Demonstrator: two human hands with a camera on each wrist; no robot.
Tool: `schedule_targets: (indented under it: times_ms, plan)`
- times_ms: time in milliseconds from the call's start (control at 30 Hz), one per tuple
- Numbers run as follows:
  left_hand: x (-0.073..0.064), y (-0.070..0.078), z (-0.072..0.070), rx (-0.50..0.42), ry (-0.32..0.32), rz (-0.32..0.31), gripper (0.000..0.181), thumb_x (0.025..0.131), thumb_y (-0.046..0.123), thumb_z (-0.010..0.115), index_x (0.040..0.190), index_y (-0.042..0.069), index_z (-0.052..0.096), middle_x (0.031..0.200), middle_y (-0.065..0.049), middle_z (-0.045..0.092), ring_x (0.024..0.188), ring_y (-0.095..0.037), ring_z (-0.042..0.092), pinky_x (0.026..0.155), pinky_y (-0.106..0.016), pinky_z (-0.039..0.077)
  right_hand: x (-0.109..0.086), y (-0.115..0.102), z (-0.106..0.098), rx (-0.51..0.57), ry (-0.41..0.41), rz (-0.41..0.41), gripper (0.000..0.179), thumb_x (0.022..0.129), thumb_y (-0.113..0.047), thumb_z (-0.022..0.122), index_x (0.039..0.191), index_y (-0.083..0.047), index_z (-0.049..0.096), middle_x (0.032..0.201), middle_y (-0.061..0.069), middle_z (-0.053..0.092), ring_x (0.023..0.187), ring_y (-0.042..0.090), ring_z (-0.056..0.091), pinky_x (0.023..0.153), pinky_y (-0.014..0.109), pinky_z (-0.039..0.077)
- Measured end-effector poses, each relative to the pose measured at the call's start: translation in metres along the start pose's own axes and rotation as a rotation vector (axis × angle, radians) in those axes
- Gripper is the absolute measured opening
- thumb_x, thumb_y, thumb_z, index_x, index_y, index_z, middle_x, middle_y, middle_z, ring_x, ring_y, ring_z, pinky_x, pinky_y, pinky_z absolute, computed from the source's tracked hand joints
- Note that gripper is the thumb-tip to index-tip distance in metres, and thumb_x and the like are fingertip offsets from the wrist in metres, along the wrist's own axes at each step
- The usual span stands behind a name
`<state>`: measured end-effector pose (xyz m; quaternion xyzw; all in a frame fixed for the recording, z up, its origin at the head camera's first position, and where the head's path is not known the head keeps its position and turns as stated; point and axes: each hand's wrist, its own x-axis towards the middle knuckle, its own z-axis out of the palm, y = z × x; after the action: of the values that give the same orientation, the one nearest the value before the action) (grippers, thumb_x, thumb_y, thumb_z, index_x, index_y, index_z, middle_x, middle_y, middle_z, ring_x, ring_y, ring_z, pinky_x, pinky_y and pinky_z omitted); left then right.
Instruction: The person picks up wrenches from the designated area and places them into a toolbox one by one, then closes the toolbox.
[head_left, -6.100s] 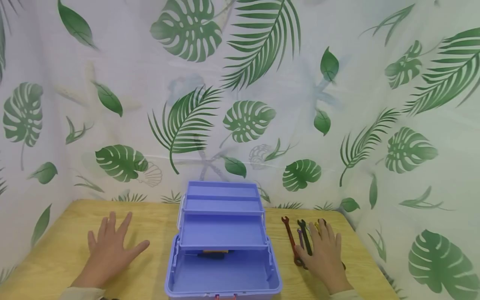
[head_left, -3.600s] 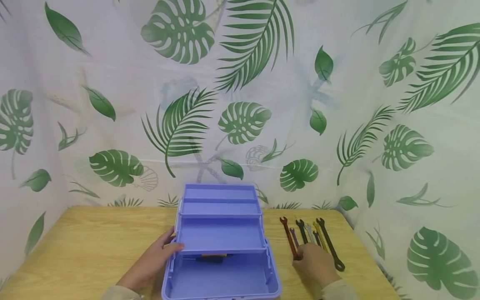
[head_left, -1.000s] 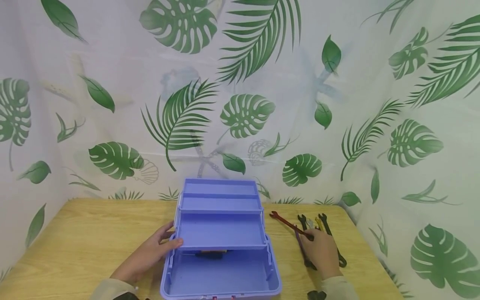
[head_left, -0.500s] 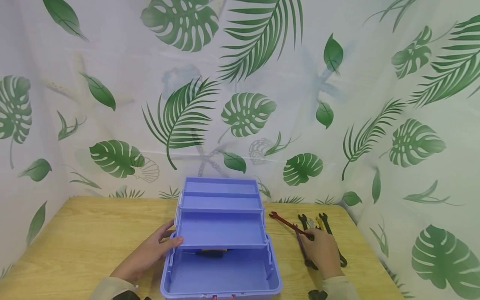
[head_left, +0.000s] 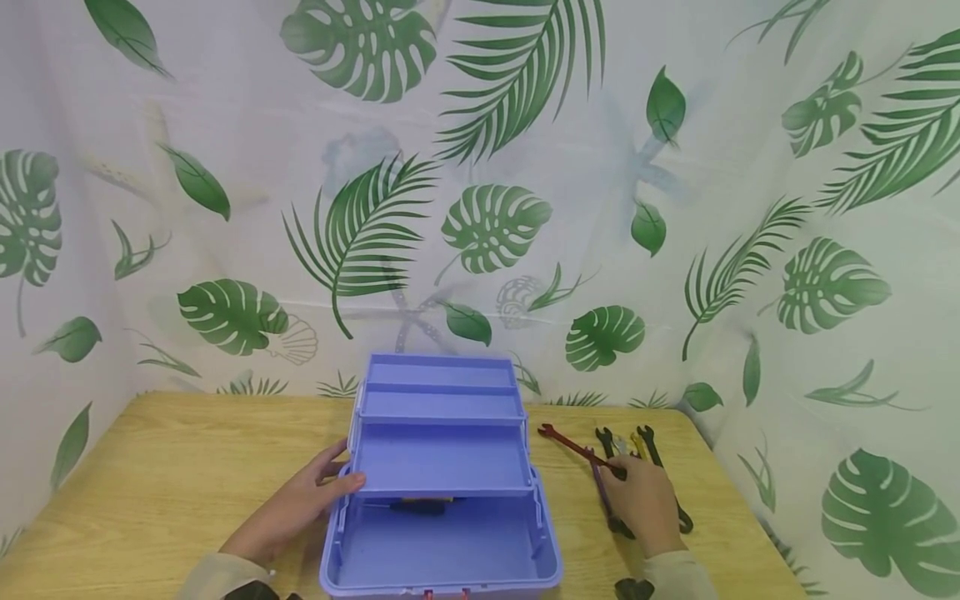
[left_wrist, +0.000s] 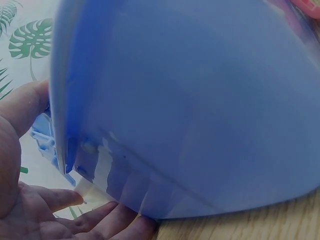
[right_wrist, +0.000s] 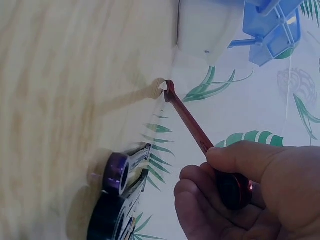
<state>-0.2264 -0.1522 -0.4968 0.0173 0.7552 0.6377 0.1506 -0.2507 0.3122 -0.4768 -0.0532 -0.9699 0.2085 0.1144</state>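
Note:
In the head view a blue toolbox (head_left: pixel 442 550) stands with its stepped trays (head_left: pixel 442 458) folded up. My left hand (head_left: pixel 303 504) holds its left side, the thumb over the edge; the left wrist view has the fingers (left_wrist: pixel 100 220) against the outer wall. My right hand (head_left: pixel 641 504) grips a red open-ended wrench (head_left: pixel 573 446) by its near end, which the palm partly hides. Its open jaw points up and left, and its shadow falls apart from it on the table in the right wrist view. Close under that hand lies a purple wrench (head_left: pixel 600 487).
Several other wrenches lie in a row on the right, among them a black wrench (head_left: pixel 652 450) and a yellow wrench (head_left: pixel 638 446). A dark-handled tool (head_left: pixel 420 507) sits inside the toolbox, under the trays. Behind the wooden table (head_left: pixel 210 450) hangs a leaf-print sheet (head_left: pixel 480 233).
From being spread apart over the table, my left hand has moved to the toolbox. My right hand has picked up the red wrench and tilted it leftward. Over the last second, both hands hold still.

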Motion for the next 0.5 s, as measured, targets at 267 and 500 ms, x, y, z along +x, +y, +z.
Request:
schedule_targets:
  times_ms: [267, 500]
  plan:
    - [0.0015, -0.0004, 0.0003, 0.003, 0.005, -0.018, 0.087, 0.099, 0.043, 0.067, 0.165, 0.010, 0.021, 0.149, -0.032, 0.047, 0.128, -0.043, 0.058, 0.100, -0.055, 0.054, -0.0015, -0.0026, -0.0028, 0.038, 0.060, -0.049, 0.023, 0.097, -0.016, 0.071, 0.110, 0.001, 0.077, 0.089, 0.013, 0.076, 0.055, 0.016, 0.050, 0.047, 0.030, 0.039]
    - [-0.0007, 0.0011, 0.0013, -0.008, -0.002, -0.013, 0.087, 0.099, 0.042, 0.067, 0.165, 0.010, 0.020, 0.148, -0.032, 0.048, 0.126, -0.042, 0.059, 0.099, -0.055, 0.055, -0.0003, -0.0018, -0.0001, 0.019, 0.151, -0.120, 0.017, 0.093, -0.013, 0.075, 0.103, 0.000, 0.079, 0.082, 0.009, 0.075, 0.058, 0.014, 0.053, 0.051, 0.029, 0.042]
